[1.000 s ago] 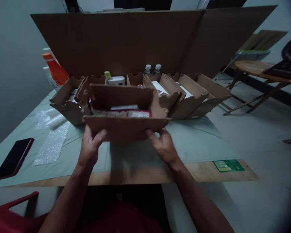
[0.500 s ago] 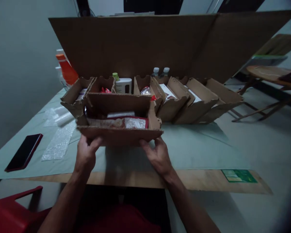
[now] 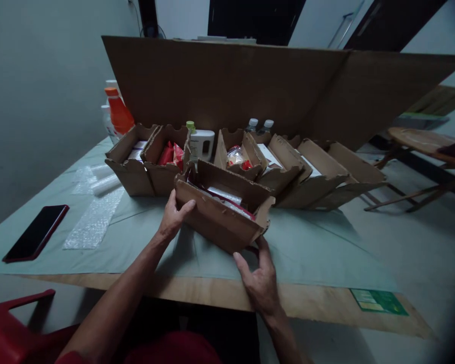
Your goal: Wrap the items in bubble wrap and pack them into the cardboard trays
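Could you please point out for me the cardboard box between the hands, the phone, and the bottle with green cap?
Cardboard box (image 3: 219,218): head view, on its front wall.
Phone (image 3: 35,233): head view, on its dark screen.
Bottle (image 3: 197,141): head view, on its white body.

My left hand (image 3: 172,217) here, fingers partly lost behind this cardboard box (image 3: 212,217), its contents (image 3: 233,205) half masked, green card (image 3: 379,302) too small to read, red stool (image 3: 11,328) cut off by the left edge

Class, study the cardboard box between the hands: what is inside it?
Inside the cardboard box, a pale shiny item shows near the back wall, with a red-edged packet in front. The front wall hides their lower parts; what lies beneath them cannot be seen.
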A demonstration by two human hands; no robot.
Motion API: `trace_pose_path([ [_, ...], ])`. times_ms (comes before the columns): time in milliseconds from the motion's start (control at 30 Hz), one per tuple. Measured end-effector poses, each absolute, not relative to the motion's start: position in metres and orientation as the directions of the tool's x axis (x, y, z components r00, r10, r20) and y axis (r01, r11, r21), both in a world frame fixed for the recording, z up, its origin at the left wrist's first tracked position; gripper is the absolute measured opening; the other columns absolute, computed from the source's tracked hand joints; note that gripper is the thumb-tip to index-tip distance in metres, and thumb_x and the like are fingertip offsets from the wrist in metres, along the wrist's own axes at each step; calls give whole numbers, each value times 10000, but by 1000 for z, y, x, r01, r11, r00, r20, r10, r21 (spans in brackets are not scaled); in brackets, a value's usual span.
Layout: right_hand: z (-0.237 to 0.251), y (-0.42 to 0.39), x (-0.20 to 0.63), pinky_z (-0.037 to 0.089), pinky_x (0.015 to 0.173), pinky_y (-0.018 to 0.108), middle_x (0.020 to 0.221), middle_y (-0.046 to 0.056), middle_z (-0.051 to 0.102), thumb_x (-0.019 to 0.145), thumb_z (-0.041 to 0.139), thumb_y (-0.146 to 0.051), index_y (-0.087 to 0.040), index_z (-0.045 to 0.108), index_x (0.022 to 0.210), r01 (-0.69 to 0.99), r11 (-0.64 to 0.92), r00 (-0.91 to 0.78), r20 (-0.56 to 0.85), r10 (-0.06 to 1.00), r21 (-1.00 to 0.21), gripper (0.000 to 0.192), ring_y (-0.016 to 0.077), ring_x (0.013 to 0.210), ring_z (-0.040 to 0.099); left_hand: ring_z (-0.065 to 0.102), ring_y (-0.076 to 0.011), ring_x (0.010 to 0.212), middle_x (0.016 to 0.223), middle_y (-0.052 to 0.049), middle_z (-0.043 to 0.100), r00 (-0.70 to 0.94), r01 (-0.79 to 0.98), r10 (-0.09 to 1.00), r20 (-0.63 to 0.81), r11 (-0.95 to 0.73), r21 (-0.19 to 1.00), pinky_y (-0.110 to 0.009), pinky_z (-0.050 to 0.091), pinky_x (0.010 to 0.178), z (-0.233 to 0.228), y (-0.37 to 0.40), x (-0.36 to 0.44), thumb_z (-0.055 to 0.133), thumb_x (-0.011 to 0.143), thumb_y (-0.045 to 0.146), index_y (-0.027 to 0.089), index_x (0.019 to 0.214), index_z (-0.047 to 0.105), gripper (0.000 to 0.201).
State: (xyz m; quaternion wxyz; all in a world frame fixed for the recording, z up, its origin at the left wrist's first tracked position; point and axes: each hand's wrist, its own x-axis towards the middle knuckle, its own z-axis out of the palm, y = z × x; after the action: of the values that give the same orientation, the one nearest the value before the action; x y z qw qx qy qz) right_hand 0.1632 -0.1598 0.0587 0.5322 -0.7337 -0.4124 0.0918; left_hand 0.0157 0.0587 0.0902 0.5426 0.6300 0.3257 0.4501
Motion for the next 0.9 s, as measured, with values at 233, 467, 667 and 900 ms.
trace_pose_path([
  [233,52,-136,227,539,962,449,1450,148,563,815,706,-462,-229,488,1437,294,-35,680,183,710,-955,698,298,1180,627,108,-277,1589,1705,-140,116,250,121,945,211,-247,961,-521,140,1288,50,-15,19,591,934,453,263,1592,174,802],
  [467,51,-115,230,584,832,418,1277,120,693,798,702,-457,-231,562,1340,203,-74,575,58,816,-976,603,259,919,704,55,-278,1597,1720,-138,67,347,120,901,261,-319,940,-547,104,1290,46,-13,49,484,978,505,253,1603,176,741],
  [667,45,-123,206,582,792,404,1201,116,721,812,661,-486,-204,568,1316,363,-164,558,73,827,-917,585,241,853,707,188,-266,1576,1692,-87,237,319,15,900,296,-317,948,-455,146,1304,40,28,56,397,1010,516,244,1574,300,633],
  [900,67,-99,195,518,745,383,958,96,770,808,609,-551,-206,668,969,591,-362,517,-5,856,-721,385,296,870,706,312,-258,1536,1640,-85,373,393,-144,888,239,-197,970,-437,234,1288,42,59,40,466,962,618,231,1501,454,664],
])
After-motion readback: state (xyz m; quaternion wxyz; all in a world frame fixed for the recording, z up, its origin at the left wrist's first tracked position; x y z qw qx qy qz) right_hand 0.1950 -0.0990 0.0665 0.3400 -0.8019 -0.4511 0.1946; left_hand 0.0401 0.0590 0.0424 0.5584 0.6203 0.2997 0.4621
